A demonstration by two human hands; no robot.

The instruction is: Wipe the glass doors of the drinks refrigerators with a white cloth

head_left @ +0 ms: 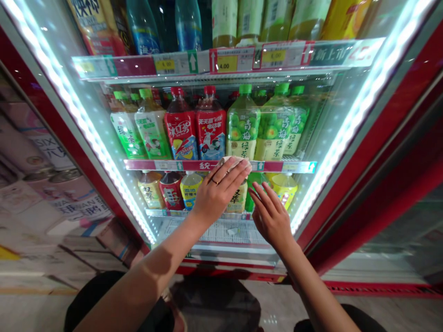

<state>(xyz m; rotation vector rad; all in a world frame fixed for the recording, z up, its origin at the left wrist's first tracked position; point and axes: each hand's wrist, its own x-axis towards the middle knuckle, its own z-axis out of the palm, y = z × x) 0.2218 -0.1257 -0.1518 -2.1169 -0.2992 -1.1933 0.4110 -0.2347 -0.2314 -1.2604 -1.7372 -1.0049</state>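
Left hand (pixel 216 196) flat on the fridge's glass door (pixel 328 138), pressing a crumpled pale cloth (pixel 233 162) to the smooth pane, level with the red shelf strip (pixel 194 166). Right hand (pixel 272 216) open just beside it, fingers spread; glass contact unclear. Hands apart. Plastic tea bottles (pixel 242 124) stand behind the glass. Open pane below the hands, above the door's red bottom frame (pixel 228 272).
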